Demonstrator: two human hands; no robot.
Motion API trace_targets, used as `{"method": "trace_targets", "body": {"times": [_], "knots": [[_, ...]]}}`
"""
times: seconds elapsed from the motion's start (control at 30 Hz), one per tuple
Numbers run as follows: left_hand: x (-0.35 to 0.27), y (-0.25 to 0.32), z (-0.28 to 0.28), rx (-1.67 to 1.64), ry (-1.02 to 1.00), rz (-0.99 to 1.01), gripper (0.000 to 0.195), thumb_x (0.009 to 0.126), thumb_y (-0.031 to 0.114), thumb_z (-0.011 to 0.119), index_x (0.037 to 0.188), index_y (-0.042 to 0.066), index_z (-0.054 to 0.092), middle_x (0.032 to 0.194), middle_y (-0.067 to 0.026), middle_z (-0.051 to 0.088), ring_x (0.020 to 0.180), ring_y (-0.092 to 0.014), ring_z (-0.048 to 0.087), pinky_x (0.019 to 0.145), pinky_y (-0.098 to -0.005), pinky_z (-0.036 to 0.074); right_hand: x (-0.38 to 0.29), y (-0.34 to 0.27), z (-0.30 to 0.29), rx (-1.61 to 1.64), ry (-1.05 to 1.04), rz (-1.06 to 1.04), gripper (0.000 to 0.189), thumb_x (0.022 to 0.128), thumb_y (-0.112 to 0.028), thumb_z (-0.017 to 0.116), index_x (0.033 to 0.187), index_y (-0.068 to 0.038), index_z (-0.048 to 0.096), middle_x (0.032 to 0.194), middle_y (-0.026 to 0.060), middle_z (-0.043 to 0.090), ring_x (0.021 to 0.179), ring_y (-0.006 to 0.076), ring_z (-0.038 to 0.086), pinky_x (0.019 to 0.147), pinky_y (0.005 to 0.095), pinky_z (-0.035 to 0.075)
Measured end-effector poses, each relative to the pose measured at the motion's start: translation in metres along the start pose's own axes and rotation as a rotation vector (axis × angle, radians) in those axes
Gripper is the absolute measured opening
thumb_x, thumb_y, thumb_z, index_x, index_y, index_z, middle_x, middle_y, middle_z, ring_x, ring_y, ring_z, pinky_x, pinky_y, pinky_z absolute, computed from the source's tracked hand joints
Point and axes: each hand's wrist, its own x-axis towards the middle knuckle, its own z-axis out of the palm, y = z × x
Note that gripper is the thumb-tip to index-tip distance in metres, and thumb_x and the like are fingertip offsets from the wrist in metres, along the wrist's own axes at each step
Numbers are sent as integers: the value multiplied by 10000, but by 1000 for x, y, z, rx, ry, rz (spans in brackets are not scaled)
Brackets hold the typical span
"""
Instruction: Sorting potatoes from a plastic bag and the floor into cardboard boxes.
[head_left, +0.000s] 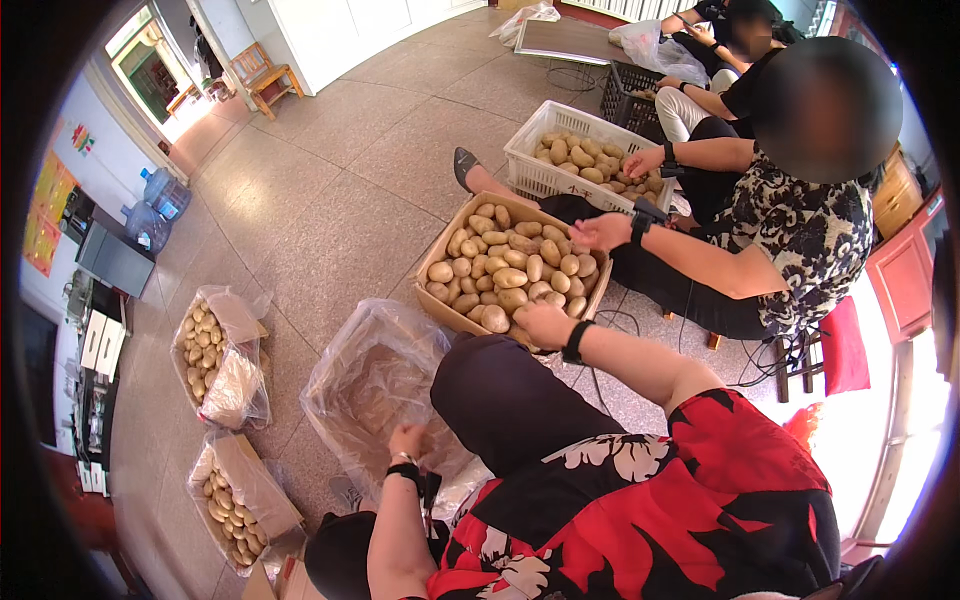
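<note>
A cardboard box (442, 304) full of potatoes stands in front of my knees. My right hand (541, 324) is at its near edge, with fingers curled over the potatoes (511, 278); whether it grips one is hidden. At my left, a box lined with clear plastic film (367, 375) stands between my legs. My left hand (409, 441) hangs over the near side of this lined box, its fingers partly curled, and what it may hold does not show. No potatoes are visible inside the lined box.
Two plastic-lined boxes of potatoes (201, 352) (232, 517) sit on the floor at left. A seated co-worker's hand (600, 231) is over the cardboard box's far right side, the other over a white plastic crate (525, 169) of potatoes. Cables (600, 382) lie on the floor at right.
</note>
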Motion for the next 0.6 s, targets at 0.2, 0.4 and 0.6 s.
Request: {"method": "trace_targets", "body": {"times": [0.2,0.4,0.6], "knots": [[10,-77,3,1064,-48,115,304,791,261,605,1055,132,679,1109,-164,639,1015,-302,624,930,-347,461,-25,2,33,-73,143,21,399,775,-132,584,1164,-83,507,1160,196,481,1051,374,494,842,437,479],[30,-105,5,1147,-296,100,360,847,322,531,1113,111,652,1180,-139,613,1120,-299,572,962,-372,432,-22,-2,38,-124,145,59,425,787,-116,559,1205,-98,482,1135,170,488,1086,343,474,872,411,464],[43,-113,13,1262,-384,115,428,885,354,452,1216,121,589,1251,-147,561,1182,-310,520,1003,-386,399,-7,5,43,-71,101,115,393,823,-131,519,1214,-100,487,1112,169,519,1063,335,499,862,413,467]]}}
